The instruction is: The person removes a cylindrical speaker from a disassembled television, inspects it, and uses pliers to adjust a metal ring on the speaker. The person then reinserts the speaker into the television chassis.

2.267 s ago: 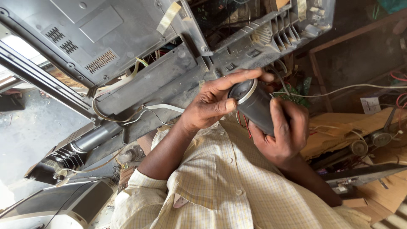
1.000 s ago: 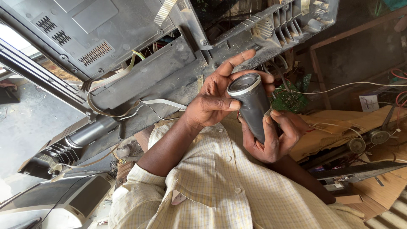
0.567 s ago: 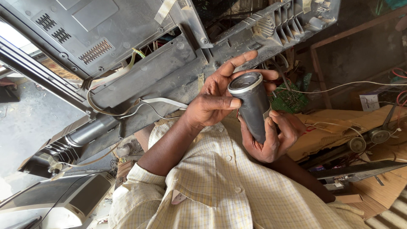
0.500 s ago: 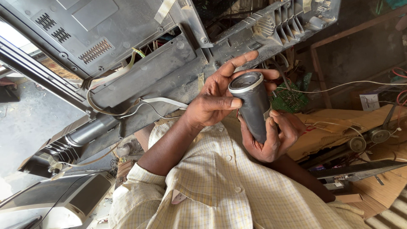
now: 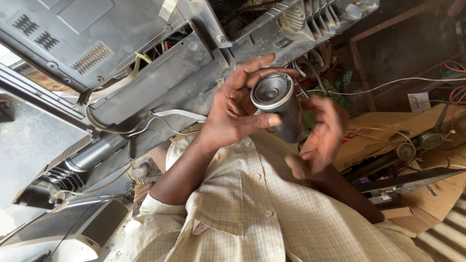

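Left hand (image 5: pixel 238 114) grips grey cylinder (image 5: pixel 279 104), thumb under its rim; right hand (image 5: pixel 318 138) loose, fingers released beside it. Better supported lower down.

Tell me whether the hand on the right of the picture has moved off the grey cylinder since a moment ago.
Yes. That hand has opened and dropped lower right, away from the grey cylinder, judged against the grey casing.

Sunlit concrete floor (image 5: pixel 29 145), cluttered workshop.
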`<state>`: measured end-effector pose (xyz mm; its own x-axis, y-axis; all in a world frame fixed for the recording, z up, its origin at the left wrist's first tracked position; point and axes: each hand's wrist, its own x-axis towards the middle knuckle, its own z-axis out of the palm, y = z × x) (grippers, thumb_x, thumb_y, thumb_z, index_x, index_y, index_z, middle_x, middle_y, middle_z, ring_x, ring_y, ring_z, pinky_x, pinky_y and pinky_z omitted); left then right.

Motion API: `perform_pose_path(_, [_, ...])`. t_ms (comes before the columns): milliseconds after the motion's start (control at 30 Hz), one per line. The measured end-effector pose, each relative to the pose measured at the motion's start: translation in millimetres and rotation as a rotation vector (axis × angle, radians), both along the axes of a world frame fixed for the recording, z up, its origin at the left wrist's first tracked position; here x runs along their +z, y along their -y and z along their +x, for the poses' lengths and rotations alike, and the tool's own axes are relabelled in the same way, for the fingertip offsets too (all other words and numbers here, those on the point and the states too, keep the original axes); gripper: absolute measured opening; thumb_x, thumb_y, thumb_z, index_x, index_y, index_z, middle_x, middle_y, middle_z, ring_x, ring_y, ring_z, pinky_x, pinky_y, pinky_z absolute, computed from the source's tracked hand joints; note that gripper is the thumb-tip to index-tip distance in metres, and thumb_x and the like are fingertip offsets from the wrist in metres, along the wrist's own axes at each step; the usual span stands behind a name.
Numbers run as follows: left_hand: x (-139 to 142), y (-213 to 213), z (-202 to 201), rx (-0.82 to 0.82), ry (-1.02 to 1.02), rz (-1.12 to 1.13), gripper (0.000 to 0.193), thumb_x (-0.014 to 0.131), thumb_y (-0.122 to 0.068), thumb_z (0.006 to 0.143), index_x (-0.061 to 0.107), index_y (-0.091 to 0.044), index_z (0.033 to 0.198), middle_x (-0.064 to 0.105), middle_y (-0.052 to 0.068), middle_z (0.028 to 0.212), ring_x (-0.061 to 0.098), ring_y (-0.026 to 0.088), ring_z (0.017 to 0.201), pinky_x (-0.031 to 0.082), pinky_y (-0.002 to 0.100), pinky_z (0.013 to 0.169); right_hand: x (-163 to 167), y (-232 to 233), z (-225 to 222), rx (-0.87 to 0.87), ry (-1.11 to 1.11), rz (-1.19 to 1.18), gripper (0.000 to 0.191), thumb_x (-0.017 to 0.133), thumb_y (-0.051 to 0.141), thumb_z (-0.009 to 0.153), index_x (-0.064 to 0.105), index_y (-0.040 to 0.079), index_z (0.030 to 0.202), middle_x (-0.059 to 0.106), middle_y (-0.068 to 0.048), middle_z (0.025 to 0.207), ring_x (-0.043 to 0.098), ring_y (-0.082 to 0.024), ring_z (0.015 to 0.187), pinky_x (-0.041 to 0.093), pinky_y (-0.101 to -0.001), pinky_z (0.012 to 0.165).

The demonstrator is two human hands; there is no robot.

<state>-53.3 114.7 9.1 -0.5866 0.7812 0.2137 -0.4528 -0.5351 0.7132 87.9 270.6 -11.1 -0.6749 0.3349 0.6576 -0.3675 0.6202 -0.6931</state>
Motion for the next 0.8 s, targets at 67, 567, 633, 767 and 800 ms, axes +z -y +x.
perform_pose_path(67, [-0.1, -1.4, 5.9, 0.101, -0.105, -0.079, 0.074, 0.084, -0.004, 0.095, 0.044, -0.008, 0.156, 0.047, 0.015, 0.158, 0.053, 0.021, 0.144, 0.047, 0.041, 0.127, 8.7, 3.5, 1.9, 0.139, 0.183, -0.049, 0.083, 0.078, 0.041, 0.099, 0.033, -0.003, 0.153, 0.053, -0.018, 0.14, 0.065, -0.027, 0.119, 0.06, -0.0386, 0.097])
perform_pose_path(567, [22.3, -0.8, 13.5, 0.212, -0.348, -0.224, 0.11, 0.085, -0.042, 0.088, 0.013, -0.003, 0.162, 0.041, 0.025, 0.161, 0.05, 0.03, 0.148, 0.045, 0.049, 0.128, 21.1, 16.8, 5.6, 0.103, 0.316, -0.195, 0.076, 0.073, 0.036, 0.102, 0.034, -0.003, 0.154, 0.056, -0.016, 0.134, 0.063, -0.017, 0.115, 0.055, -0.0317, 0.099])
perform_pose_path(633, [24.2, -0.8, 18.4, 0.24, -0.487, -0.33, 0.111, 0.083, -0.042, 0.088, 0.015, 0.004, 0.162, 0.044, 0.031, 0.156, 0.05, 0.036, 0.148, 0.045, 0.052, 0.128, 26.0, 24.0, -0.8, 0.098, 0.299, -0.138, 0.079, 0.069, 0.037, 0.103, 0.029, -0.001, 0.159, 0.05, -0.016, 0.141, 0.058, -0.017, 0.119, 0.053, -0.0321, 0.1])
perform_pose_path(767, [29.7, 5.1, 15.9, 0.207, -0.422, -0.386, 0.1, 0.08, -0.037, 0.093, 0.026, 0.012, 0.161, 0.054, 0.033, 0.15, 0.059, 0.038, 0.14, 0.049, 0.052, 0.125, 41.3, 40.1, -17.1, 0.297, 0.185, -0.255, 0.089, 0.075, 0.03, 0.102, 0.018, 0.004, 0.166, 0.041, -0.019, 0.156, 0.056, -0.025, 0.14, 0.059, -0.0407, 0.112])
perform_pose_path(800, [31.6, 8.3, 11.8, 0.19, -0.326, -0.388, 0.099, 0.078, -0.037, 0.094, 0.026, 0.014, 0.161, 0.056, 0.032, 0.151, 0.064, 0.036, 0.137, 0.053, 0.05, 0.123, 46.9, 41.8, -17.6, 0.355, 0.225, -0.299, 0.09, 0.075, 0.026, 0.103, 0.013, 0.005, 0.165, 0.037, -0.02, 0.158, 0.055, -0.027, 0.142, 0.059, -0.0413, 0.112])
